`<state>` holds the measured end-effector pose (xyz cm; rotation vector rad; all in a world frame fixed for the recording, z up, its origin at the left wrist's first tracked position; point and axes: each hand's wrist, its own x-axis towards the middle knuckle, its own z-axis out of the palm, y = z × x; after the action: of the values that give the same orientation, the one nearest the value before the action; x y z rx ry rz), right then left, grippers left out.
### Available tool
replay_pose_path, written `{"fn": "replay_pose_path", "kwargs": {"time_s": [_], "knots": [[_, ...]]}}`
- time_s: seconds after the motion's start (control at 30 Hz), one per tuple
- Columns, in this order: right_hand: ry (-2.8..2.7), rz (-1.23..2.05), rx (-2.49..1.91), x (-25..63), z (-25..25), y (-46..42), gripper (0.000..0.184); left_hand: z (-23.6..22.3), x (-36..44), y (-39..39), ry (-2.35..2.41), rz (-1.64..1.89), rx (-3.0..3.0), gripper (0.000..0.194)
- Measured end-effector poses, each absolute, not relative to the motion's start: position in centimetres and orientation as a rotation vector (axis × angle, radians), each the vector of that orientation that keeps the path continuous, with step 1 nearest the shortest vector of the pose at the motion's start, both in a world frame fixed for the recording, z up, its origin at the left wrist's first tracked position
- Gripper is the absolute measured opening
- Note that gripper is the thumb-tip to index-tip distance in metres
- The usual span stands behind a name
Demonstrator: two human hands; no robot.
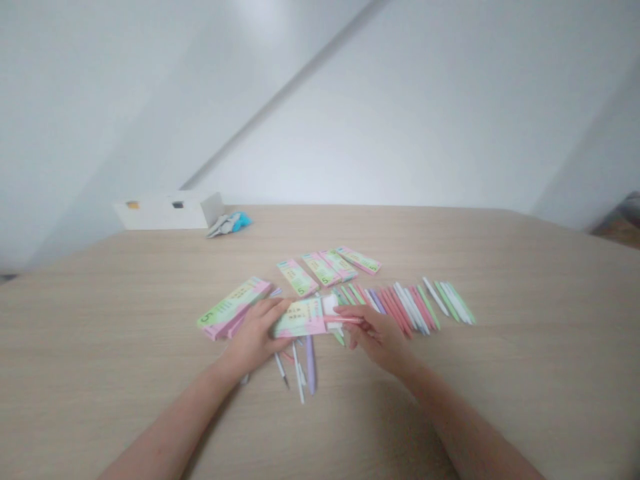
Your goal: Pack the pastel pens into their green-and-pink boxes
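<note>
My left hand [256, 337] grips a pastel pink-and-green pen box [300, 317] at its left end, with the box's white flap open on the right. My right hand [377, 335] pinches a pink pen [345, 320] whose tip points into the box's open end. Several loose pens [300, 363], white and lilac, lie on the wooden table [150, 373] just below the box. A row of pink, green, white and purple pens [415, 303] lies to the right of my right hand.
A stack of matching boxes [233, 308] lies left of my left hand. Several more boxes [327, 267] lie side by side behind. A white box [167, 211] and a blue-grey cloth [230, 223] sit at the far left edge by the wall.
</note>
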<state>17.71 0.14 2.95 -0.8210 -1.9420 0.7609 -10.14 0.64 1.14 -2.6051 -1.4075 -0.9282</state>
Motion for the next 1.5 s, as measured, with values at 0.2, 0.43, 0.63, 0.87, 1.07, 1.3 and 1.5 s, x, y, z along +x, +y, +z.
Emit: {"fn": "replay_pose_path", "kwargs": {"time_s": [0.2,0.43,0.63,0.87,1.07,1.3,1.5], "knots": [[-2.101,0.569,-0.986,17.8,2.9,0.2,0.022,1.2,-10.0,0.6,-1.394,-0.913,-2.628,0.056],[-2.001,0.839,-0.995,17.6,2.0,0.8,0.025,1.2,-10.1,0.5,-1.393,-0.923,-2.620,0.055],[-1.742,1.124,-0.945,16.8,0.9,1.0,0.018,1.1,-10.1,0.6,-1.382,-0.897,-2.615,0.057],[-1.770,1.078,-1.012,16.4,1.0,0.9,0.019,1.2,-10.0,0.5,-1.375,-0.886,-2.626,0.055],[-1.653,1.220,-0.929,16.5,0.8,0.8,0.019,0.8,-10.2,0.7,-1.379,-0.861,-2.611,0.056],[-1.689,1.139,-0.925,16.2,0.3,1.0,0.013,0.7,-10.3,0.8,-1.380,-0.865,-2.595,0.055],[-1.831,0.934,-1.059,15.8,0.8,0.6,0.012,1.0,-10.1,0.7,-1.367,-0.833,-2.620,0.057]]}}
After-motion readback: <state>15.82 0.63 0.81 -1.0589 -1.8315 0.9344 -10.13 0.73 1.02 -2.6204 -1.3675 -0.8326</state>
